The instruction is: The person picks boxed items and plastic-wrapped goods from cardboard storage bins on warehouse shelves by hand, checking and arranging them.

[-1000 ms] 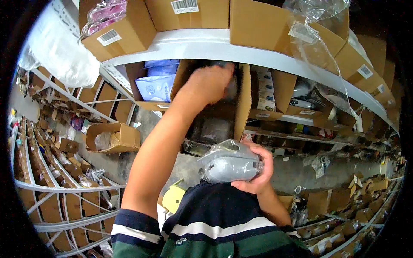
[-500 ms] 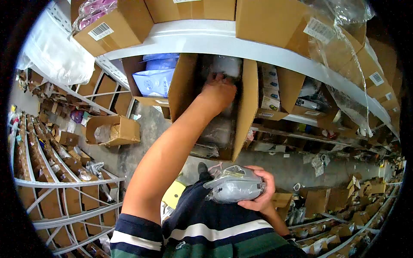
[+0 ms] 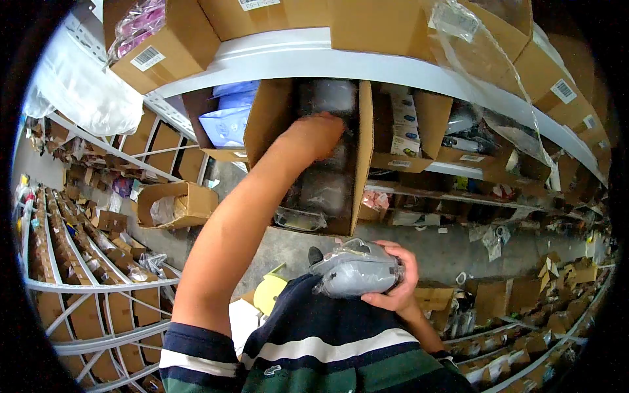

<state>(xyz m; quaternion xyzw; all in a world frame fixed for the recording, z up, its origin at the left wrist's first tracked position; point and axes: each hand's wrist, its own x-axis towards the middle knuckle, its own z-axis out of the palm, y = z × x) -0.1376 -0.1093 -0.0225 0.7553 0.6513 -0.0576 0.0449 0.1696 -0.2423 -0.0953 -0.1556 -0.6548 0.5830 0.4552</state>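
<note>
My left hand reaches down into a tall open cardboard box on the shelf. Its fingers look curled, but their tips and anything in them are hidden. Around it inside the box are grey rounded items in clear plastic, with more of them nearer to me in shadow. In front of my torso, my right hand is closed around a grey rounded case in clear plastic wrap. The thumb presses on the near side, and the fingers curl over the far side.
Left of the box stands a carton with blue-and-white packets; on its right is one with small white boxes. A white shelf beam runs above. An open carton lies lower left, near a yellow stool. Clear plastic hangs at the right.
The view has shifted slightly, so the shelf boxes sit further left. My left hand stays inside the box, its fingers now less visible. My right hand keeps hold of the wrapped grey case.
</note>
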